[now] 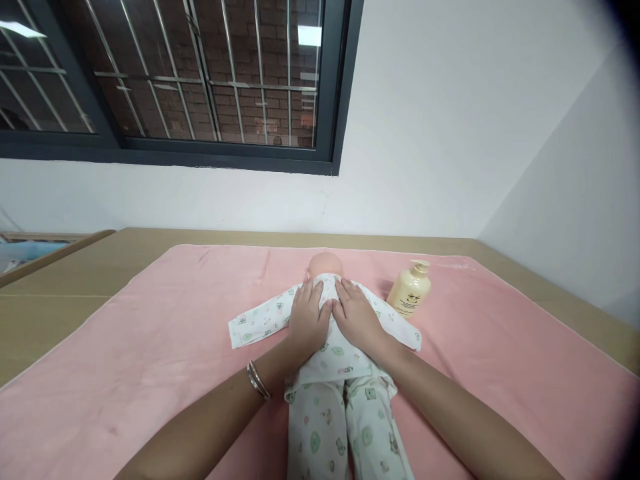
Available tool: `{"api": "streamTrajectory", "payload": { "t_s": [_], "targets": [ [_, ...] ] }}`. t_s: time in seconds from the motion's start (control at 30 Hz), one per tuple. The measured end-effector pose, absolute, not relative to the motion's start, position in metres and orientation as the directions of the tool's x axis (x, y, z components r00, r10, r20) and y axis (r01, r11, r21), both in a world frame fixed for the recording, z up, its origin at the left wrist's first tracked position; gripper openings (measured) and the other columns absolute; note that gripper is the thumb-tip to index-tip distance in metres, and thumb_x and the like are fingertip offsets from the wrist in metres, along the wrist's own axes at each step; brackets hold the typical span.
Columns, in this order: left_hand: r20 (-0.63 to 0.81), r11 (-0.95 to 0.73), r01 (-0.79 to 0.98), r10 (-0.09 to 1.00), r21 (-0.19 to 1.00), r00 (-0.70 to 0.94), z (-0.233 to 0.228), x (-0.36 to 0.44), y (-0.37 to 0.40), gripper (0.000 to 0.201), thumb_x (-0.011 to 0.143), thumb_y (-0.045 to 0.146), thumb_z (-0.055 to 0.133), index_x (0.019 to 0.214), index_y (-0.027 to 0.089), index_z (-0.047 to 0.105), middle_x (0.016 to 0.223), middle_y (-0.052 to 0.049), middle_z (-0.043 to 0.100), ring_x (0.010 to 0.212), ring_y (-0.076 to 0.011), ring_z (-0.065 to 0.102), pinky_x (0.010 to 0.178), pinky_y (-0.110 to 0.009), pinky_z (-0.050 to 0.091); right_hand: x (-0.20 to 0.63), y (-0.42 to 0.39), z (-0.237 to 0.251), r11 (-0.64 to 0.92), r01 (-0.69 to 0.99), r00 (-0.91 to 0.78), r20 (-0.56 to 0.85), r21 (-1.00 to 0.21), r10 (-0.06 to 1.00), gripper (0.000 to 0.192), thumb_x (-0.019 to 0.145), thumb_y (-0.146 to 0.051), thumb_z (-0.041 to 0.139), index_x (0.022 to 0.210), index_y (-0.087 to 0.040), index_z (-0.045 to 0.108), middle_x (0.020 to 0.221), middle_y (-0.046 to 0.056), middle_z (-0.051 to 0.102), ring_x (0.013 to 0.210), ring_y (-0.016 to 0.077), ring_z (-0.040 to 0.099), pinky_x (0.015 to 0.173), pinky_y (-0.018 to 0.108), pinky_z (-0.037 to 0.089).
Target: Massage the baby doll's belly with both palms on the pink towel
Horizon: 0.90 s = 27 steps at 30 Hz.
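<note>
Seen from above and behind: a baby doll lying flat at the center of a pink blanket, bald head toward 12 o'clock, legs running toward 6 o'clock and out of frame. Dressed in a white printed sleepsuit, both sleeves spread out sideways toward 9 and 3 o'clock, so the trunk lies exposed and steady.

Left hand spread open, palm down, pressed flat on the doll's upper trunk at about 11 o'clock from the doll's middle; gripping nothing, only resting. 2 thin bangles on that wrist. Right hand likewise open and flat, fingers together, just beside the left, thumbs nearly touching; holding nothing. Both sets of fingertips pointing toward the doll's neck, a placement suited to stroking or smoothing along the trunk.

Cream pump bottle standing upright on the blanket at 2 o'clock from the doll, near its sleeve, within easy reach.

Blanket laid over a tan table. Barred window in a white wall at 11 o'clock.
</note>
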<state>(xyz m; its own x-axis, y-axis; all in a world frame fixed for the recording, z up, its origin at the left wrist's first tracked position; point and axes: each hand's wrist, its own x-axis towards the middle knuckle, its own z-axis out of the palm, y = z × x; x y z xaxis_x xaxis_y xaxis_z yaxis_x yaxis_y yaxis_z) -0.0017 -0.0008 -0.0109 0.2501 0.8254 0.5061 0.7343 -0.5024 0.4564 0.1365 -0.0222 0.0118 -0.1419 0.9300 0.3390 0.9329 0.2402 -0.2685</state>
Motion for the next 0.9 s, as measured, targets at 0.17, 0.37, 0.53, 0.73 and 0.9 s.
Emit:
{"api": "streamTrajectory", "payload": {
  "t_s": [0.17,0.37,0.53,0.73,0.9],
  "targets": [
    [0.604,-0.539,0.774,0.752,0.331,0.265,-0.005,-0.001,-0.01,0.039,0.09,0.023,0.038,0.123,0.012,0.055,0.137,-0.019,0.047,0.131,-0.0319,0.039,0.106,-0.052,0.036,0.129,-0.036,0.013,0.195,0.972,-0.145,0.311,-0.135,0.939,0.053,0.096,-0.027,0.027,0.142,-0.003,0.038,0.145,0.022,0.04,0.138,0.0301,0.032,0.112,0.047,0.026],
    [0.555,-0.566,0.744,0.768,0.356,0.319,-0.006,-0.003,-0.001,0.042,0.091,0.022,0.037,0.127,0.009,0.051,0.134,-0.018,0.051,0.128,-0.0291,0.044,0.109,-0.049,0.035,0.129,-0.039,0.017,0.184,0.976,-0.142,0.295,-0.117,0.945,0.053,0.096,-0.029,0.028,0.14,-0.003,0.04,0.142,0.025,0.043,0.135,0.0318,0.037,0.11,0.047,0.028],
    [0.498,-0.562,0.776,0.779,0.285,0.381,0.001,-0.003,-0.001,0.043,0.093,0.024,0.034,0.13,0.008,0.05,0.137,-0.018,0.051,0.13,-0.0302,0.043,0.109,-0.05,0.034,0.14,-0.025,0.021,0.234,0.94,-0.164,0.273,-0.25,0.948,0.053,0.095,-0.028,0.032,0.142,-0.005,0.038,0.148,0.021,0.036,0.14,0.0277,0.029,0.113,0.042,0.026],
    [0.372,-0.497,0.842,0.838,0.212,0.401,0.018,0.0,-0.03,0.043,0.09,0.023,0.037,0.128,0.009,0.054,0.132,-0.021,0.056,0.128,-0.0326,0.048,0.107,-0.051,0.035,0.152,-0.009,0.017,0.281,0.908,-0.186,0.302,-0.31,0.935,0.052,0.097,-0.034,0.03,0.14,-0.006,0.04,0.148,0.019,0.037,0.14,0.0264,0.029,0.113,0.043,0.026],
    [0.328,-0.506,0.812,0.85,0.292,0.412,0.016,-0.003,-0.024,0.044,0.093,0.027,0.033,0.129,0.009,0.052,0.136,-0.021,0.052,0.131,-0.0322,0.044,0.107,-0.052,0.036,0.147,-0.017,0.019,0.261,0.931,-0.183,0.293,-0.255,0.938,0.052,0.098,-0.032,0.028,0.141,-0.005,0.039,0.147,0.019,0.039,0.138,0.0273,0.032,0.113,0.042,0.027]
  ]
}}
